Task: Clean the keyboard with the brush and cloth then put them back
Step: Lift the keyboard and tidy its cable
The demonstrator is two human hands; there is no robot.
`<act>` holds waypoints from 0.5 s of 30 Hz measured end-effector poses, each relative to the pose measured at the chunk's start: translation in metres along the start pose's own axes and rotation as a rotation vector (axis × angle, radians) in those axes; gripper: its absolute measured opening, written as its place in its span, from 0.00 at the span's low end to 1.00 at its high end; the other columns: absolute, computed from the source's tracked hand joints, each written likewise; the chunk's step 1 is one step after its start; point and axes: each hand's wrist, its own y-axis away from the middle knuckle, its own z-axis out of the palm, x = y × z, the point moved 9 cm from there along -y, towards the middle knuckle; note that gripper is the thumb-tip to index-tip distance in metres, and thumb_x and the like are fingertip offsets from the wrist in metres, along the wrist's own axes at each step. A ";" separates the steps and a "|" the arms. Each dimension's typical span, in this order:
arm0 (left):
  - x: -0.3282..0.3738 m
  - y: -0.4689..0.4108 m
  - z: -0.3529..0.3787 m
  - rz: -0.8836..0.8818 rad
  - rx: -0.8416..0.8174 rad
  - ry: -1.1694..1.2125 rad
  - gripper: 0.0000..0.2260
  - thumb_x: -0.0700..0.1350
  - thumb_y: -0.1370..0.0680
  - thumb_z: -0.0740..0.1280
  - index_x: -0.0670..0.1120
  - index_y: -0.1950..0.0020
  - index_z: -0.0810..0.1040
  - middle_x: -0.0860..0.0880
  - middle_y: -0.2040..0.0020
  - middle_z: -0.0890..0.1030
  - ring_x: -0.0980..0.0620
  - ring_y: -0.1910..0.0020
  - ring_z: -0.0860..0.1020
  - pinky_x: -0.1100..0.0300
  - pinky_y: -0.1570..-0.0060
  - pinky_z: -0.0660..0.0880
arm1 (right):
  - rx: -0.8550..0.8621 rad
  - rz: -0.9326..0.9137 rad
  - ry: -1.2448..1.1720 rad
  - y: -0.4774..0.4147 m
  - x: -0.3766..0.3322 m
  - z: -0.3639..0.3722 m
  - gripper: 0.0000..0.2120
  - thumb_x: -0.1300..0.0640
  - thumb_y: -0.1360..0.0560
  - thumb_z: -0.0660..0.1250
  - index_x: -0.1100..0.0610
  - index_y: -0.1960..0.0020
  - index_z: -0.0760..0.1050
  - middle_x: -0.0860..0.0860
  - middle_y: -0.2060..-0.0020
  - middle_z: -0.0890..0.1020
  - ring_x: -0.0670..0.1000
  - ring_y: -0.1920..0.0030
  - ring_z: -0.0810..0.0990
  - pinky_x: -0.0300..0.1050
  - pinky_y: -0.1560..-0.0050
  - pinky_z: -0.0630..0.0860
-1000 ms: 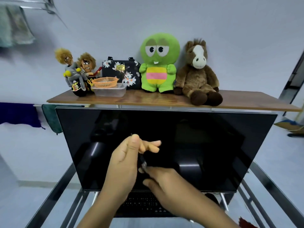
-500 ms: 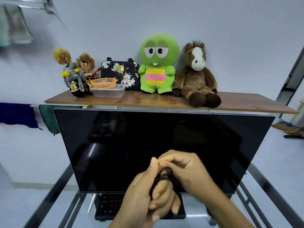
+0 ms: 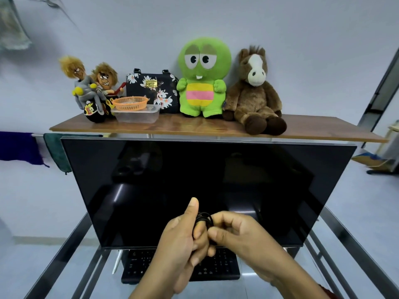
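Head view: a person's 2 hands meet low in the middle, in front of a dark screen.
Monitor (image 3: 194, 186): black and unlit, the widest thing in sight, standing on the table under the shelf.
Shelf (image 3: 313, 130): a wooden board just above the monitor's top edge, carrying toys and containers.
Table (image 3: 61, 255): glass top in a metal frame.
Keyboard (image 3: 218, 268): black, flat on the glass just below the monitor's lower edge; the hands hide its middle.
Horse plush (image 3: 254, 91): brown, seated at the shelf's right.
Green plush (image 3: 203, 83): upright, just beside the horse on its left.
Left hand (image 3: 179, 244): thumb raised, fingers curled, with loops of the black cord (image 3: 204, 219) around them.
Right hand (image 3: 241, 236): fingers curled, pinching the same coil against the left fingers.
Floral bag (image 3: 151, 87): dark, upright, left of the green plush.
Dolls (image 3: 92, 87): 2, at the shelf's left end.
Clear tub (image 3: 136, 115): in front of the bag, with an orange basket (image 3: 130, 103) resting on it.
White stick (image 3: 116, 262): slim, just left of the keyboard; what it is I cannot tell.
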 end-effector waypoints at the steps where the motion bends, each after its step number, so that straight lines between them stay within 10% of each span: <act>1: -0.001 -0.001 0.000 -0.017 -0.009 -0.018 0.26 0.60 0.22 0.58 0.45 0.74 0.65 0.48 0.80 0.61 0.50 0.80 0.61 0.55 0.65 0.76 | 0.045 0.008 0.089 0.000 0.002 -0.004 0.05 0.59 0.22 0.65 0.57 0.50 0.80 0.53 0.62 0.83 0.51 0.59 0.81 0.52 0.46 0.78; 8: -0.002 -0.013 -0.006 -0.077 -0.127 -0.037 0.17 0.53 0.22 0.64 0.40 0.58 0.78 0.48 0.72 0.69 0.53 0.74 0.68 0.49 0.46 0.77 | 0.095 0.078 0.161 0.001 0.008 -0.021 0.13 0.48 0.25 0.63 0.57 0.52 0.78 0.61 0.53 0.81 0.51 0.54 0.77 0.58 0.42 0.74; 15: -0.023 -0.025 0.000 -0.088 -0.222 -0.092 0.10 0.46 0.21 0.64 0.39 0.52 0.80 0.47 0.66 0.75 0.53 0.68 0.73 0.54 0.55 0.77 | -0.083 0.289 -0.586 0.007 0.047 -0.012 0.12 0.50 0.25 0.68 0.60 0.53 0.78 0.57 0.55 0.79 0.56 0.51 0.76 0.48 0.52 0.67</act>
